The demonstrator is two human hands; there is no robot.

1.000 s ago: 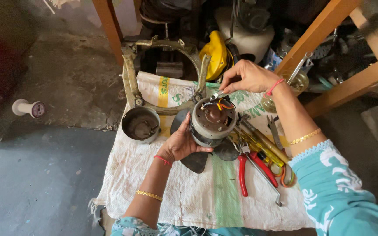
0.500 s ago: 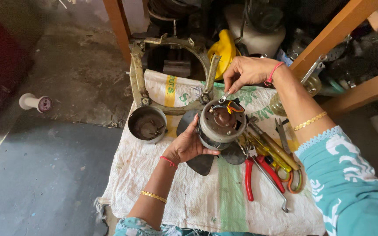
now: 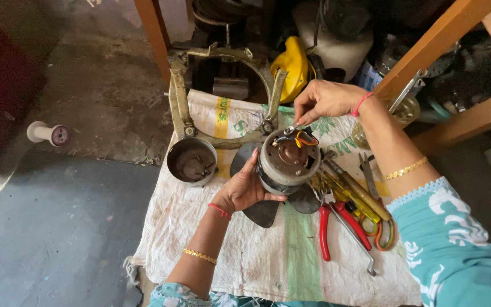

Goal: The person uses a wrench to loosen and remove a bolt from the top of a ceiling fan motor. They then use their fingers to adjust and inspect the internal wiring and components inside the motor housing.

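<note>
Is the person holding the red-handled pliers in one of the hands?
No, the red-handled pliers lie on the sack cloth, while the left hand holds the round motor and the right hand pinches at its wires.

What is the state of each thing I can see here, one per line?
fan motor: upright, top face open to view, held off the cloth
left hand: grip closed around the motor's side
right hand: fingertips pinched at the coloured wires
metal bowl: upright, small parts inside
red-handled pliers: lying flat, handles spread
woven sack cloth: spread flat
</note>
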